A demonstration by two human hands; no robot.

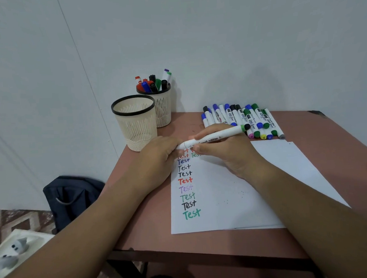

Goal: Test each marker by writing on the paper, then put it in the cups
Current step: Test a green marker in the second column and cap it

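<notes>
1. Nearest the camera, two bare forearms reach over the reddish-brown table [204, 241] and meet above the white sheet of paper [233, 199], which carries a column of "Test" words in red, black, purple, blue and green.
2. At far left a dark blue bag [72, 198] sits on the floor beside the table.
3. The left hand [158, 159] curls its fingers round the near end of a white marker with a green end [212, 136]; whether that end is capped cannot be told.
4. Behind it stand a cream slotted cup with a black rim [135, 124], and a second matching cup [163, 106] holding markers.
5. The right hand [225, 149] pinches the marker's barrel, held just above the paper's top.
6. Further right, a row of loose markers [242, 119] lies on the table.
</notes>
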